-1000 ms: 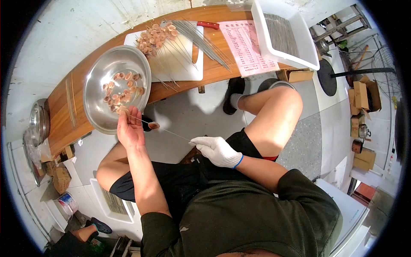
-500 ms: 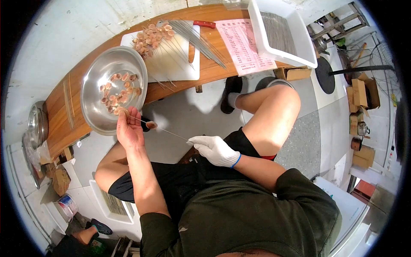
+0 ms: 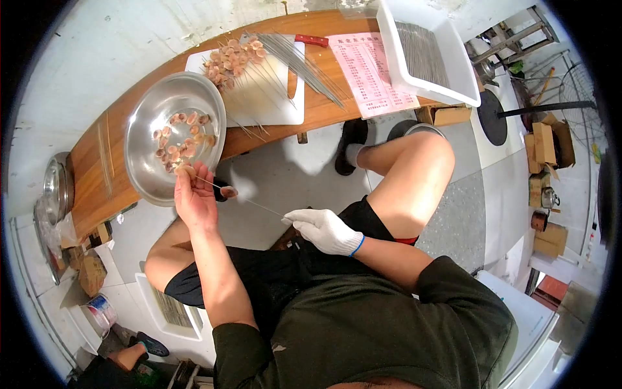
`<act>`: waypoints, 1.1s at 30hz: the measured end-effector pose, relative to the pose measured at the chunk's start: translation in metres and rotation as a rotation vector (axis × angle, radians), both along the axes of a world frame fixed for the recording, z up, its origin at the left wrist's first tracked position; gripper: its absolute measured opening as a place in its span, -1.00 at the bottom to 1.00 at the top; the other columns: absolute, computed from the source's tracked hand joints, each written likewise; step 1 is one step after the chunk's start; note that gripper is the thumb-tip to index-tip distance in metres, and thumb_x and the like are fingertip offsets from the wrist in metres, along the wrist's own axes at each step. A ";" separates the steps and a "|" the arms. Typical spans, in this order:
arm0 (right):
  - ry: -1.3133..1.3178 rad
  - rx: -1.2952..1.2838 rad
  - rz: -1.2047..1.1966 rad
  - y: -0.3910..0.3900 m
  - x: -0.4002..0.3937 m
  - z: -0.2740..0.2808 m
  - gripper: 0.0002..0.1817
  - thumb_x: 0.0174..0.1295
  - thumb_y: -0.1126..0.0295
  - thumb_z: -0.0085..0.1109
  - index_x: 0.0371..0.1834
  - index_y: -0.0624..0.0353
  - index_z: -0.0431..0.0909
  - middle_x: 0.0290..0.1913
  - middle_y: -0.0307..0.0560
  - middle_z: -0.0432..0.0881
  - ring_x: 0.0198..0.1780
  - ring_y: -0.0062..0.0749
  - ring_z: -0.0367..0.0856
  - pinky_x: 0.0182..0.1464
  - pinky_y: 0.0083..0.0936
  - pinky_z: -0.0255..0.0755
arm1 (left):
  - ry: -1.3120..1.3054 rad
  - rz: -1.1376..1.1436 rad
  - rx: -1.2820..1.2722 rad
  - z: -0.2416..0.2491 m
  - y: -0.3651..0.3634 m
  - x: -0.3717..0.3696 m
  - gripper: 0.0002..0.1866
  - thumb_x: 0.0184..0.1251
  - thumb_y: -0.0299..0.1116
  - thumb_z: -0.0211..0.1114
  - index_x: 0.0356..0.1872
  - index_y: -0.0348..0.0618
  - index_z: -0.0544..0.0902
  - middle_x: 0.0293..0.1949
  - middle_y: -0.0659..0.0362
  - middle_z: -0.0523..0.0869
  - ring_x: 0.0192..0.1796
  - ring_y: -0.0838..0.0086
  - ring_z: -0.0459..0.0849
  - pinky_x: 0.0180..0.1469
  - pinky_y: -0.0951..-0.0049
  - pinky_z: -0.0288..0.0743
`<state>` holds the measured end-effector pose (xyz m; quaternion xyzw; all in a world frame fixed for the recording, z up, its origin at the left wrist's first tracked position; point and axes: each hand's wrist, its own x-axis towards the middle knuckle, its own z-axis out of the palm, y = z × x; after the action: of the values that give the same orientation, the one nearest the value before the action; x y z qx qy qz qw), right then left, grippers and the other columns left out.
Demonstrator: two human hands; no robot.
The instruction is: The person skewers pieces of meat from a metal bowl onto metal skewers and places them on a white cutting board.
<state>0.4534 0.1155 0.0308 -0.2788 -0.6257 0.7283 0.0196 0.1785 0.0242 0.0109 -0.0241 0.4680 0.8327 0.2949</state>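
My right hand (image 3: 324,229), in a white knit glove with a blue cuff, pinches the near end of a thin metal skewer (image 3: 262,207). The skewer runs up and left to my bare left hand (image 3: 195,198), whose fingers pinch a small round pinkish-brown food piece (image 3: 186,169) at its far end. One more such piece (image 3: 229,192) sits threaded partway along the skewer, just right of my left fingers. Beyond those fingertips, a steel bowl (image 3: 144,117) holds several loose round pieces (image 3: 192,118). Skewers loaded with the same pieces (image 3: 228,59) lie heaped on a white cutting board (image 3: 262,104).
Bare metal skewers (image 3: 304,68) lie across the board near a red-handled knife (image 3: 311,40). A pink printed sheet (image 3: 366,71) is on the wooden table (image 3: 91,152), beside a white bin (image 3: 405,81) of skewers. Another person's foot (image 3: 152,344) shows at lower left.
Both hands hold nearly the same pose. My left fingers have shifted slightly around the piece at the skewer's far end, and the whole view has moved a little.
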 end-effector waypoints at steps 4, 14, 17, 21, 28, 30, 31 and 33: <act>0.009 0.047 0.017 -0.001 0.002 -0.001 -0.68 0.41 0.47 0.02 0.14 0.43 0.54 0.07 0.08 0.71 0.13 -0.39 0.65 0.24 -0.47 0.45 | 0.054 -0.012 -0.020 -0.002 0.002 0.001 -0.78 0.52 -0.21 0.20 -0.13 -0.16 0.64 -0.19 0.15 0.75 -0.18 0.44 0.73 -0.03 0.39 0.64; 0.010 0.051 0.014 -0.001 0.006 0.001 -0.67 0.42 0.46 0.02 0.16 0.41 0.53 0.08 0.10 0.70 0.14 -0.33 0.65 0.24 -0.44 0.46 | -0.004 -0.006 -0.016 0.003 0.009 0.010 -0.79 0.55 -0.24 0.14 -0.17 -0.17 0.61 -0.22 0.18 0.71 -0.21 0.50 0.69 -0.04 0.45 0.63; 0.021 0.127 0.056 -0.002 0.007 -0.002 -0.67 0.42 0.46 0.01 0.16 0.41 0.53 0.09 0.10 0.69 0.16 -0.33 0.65 0.25 -0.44 0.45 | -0.011 0.008 -0.057 0.009 0.012 0.017 -0.79 0.57 -0.25 0.11 -0.18 -0.16 0.59 -0.24 0.21 0.69 -0.21 0.52 0.67 -0.06 0.49 0.61; 0.042 0.107 0.033 -0.004 0.009 -0.006 -0.66 0.43 0.45 0.00 0.16 0.41 0.53 0.10 0.10 0.69 0.16 -0.32 0.65 0.25 -0.43 0.45 | 0.014 -0.031 -0.024 0.004 0.009 0.017 -0.78 0.58 -0.22 0.09 -0.17 -0.14 0.59 -0.25 0.23 0.70 -0.22 0.52 0.68 -0.07 0.47 0.62; 0.040 0.139 0.052 -0.002 0.009 -0.004 -0.67 0.41 0.44 0.01 0.15 0.39 0.54 0.08 0.12 0.69 0.16 -0.28 0.65 0.25 -0.42 0.45 | -0.024 -0.054 0.009 -0.003 0.004 0.018 -0.77 0.59 -0.24 0.06 -0.13 -0.15 0.59 -0.21 0.18 0.73 -0.19 0.47 0.71 -0.04 0.42 0.64; 0.050 0.159 0.059 -0.001 0.009 -0.007 -0.67 0.42 0.44 0.00 0.15 0.38 0.54 0.07 0.12 0.70 0.15 -0.27 0.65 0.23 -0.41 0.45 | -0.010 -0.072 0.052 -0.008 0.001 0.016 -0.78 0.58 -0.26 0.06 -0.11 -0.18 0.59 -0.19 0.15 0.74 -0.19 0.44 0.73 -0.02 0.38 0.67; 0.051 0.162 0.066 0.000 0.009 -0.008 -0.67 0.42 0.44 0.00 0.15 0.38 0.53 0.07 0.12 0.70 0.14 -0.27 0.66 0.22 -0.41 0.46 | -0.018 -0.054 0.027 -0.008 0.001 0.017 -0.77 0.59 -0.25 0.06 -0.11 -0.18 0.59 -0.18 0.14 0.74 -0.18 0.43 0.73 -0.01 0.37 0.66; 0.060 0.167 0.071 0.001 0.006 -0.008 -0.67 0.42 0.43 0.00 0.16 0.36 0.53 0.07 0.12 0.70 0.13 -0.26 0.66 0.20 -0.40 0.47 | -0.028 -0.015 -0.017 -0.003 0.004 0.017 -0.76 0.59 -0.24 0.04 -0.11 -0.18 0.59 -0.16 0.12 0.74 -0.16 0.42 0.72 0.02 0.34 0.65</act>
<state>0.4592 0.1170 0.0225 -0.2321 -0.6927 0.6819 0.0357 0.1957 0.0279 0.0076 -0.0346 0.4709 0.8261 0.3077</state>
